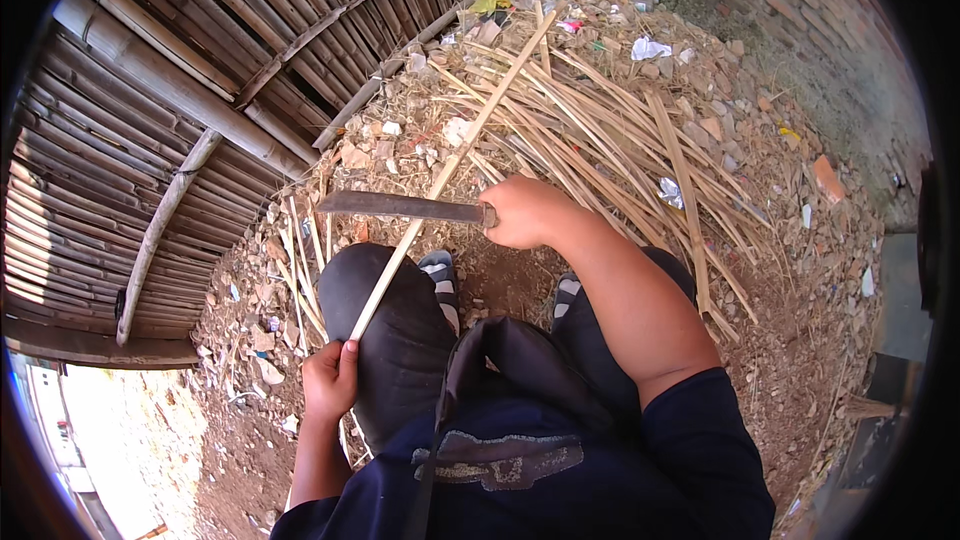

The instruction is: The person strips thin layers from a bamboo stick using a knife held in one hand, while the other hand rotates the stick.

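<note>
My left hand (330,380) is closed round the near end of a long pale bamboo strip (440,178), beside my left knee. The strip slants up and away to the right, over my knee, its far end above a pile of strips. In my right hand (522,212) is the handle of a machete (400,206), its dark blade pointing left. The blade crosses the held strip at about mid-length, lying over it in this view; whether it touches or cuts in, I cannot tell. My right fingers wrap the handle, which is mostly hidden.
A heap of split bamboo strips (600,130) lies ahead and to the right on stony ground littered with scraps. More strips (303,265) lie by my left knee. A bamboo wall (150,130) stands at the left, a brick wall (800,15) at the far right.
</note>
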`<state>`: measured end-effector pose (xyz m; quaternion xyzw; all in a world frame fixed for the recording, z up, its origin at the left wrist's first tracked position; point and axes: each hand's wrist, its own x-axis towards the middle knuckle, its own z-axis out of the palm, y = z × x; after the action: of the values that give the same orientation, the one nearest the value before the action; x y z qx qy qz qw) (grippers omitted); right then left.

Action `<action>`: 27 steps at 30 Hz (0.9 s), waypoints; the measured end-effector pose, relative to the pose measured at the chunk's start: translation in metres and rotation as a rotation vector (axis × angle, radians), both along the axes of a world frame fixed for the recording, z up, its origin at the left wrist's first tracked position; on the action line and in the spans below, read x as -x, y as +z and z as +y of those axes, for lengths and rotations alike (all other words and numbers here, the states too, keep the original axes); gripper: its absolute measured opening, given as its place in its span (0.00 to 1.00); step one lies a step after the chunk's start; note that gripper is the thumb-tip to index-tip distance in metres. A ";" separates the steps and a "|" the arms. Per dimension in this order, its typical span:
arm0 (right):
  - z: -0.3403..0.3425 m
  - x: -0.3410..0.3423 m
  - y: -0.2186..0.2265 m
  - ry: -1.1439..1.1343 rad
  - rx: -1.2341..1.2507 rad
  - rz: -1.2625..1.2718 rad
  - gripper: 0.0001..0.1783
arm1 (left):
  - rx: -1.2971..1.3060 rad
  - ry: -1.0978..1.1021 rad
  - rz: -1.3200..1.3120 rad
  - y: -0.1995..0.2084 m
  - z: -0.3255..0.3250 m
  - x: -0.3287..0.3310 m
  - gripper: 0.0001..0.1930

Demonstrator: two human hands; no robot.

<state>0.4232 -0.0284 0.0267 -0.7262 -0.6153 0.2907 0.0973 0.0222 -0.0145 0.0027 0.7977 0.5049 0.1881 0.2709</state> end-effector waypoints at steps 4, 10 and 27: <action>0.001 0.003 -0.005 0.057 0.002 -0.018 0.17 | 0.002 -0.001 0.000 0.000 0.000 -0.001 0.25; -0.001 0.000 0.009 0.047 0.006 -0.048 0.17 | 0.003 0.000 -0.021 0.000 0.001 0.000 0.24; -0.001 0.000 -0.006 0.040 -0.004 0.000 0.13 | 0.080 -0.007 -0.049 -0.001 0.004 0.003 0.26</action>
<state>0.4236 -0.0290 0.0203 -0.7134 -0.6305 0.2914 0.0932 0.0195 -0.0109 0.0017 0.7832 0.5023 0.1861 0.3156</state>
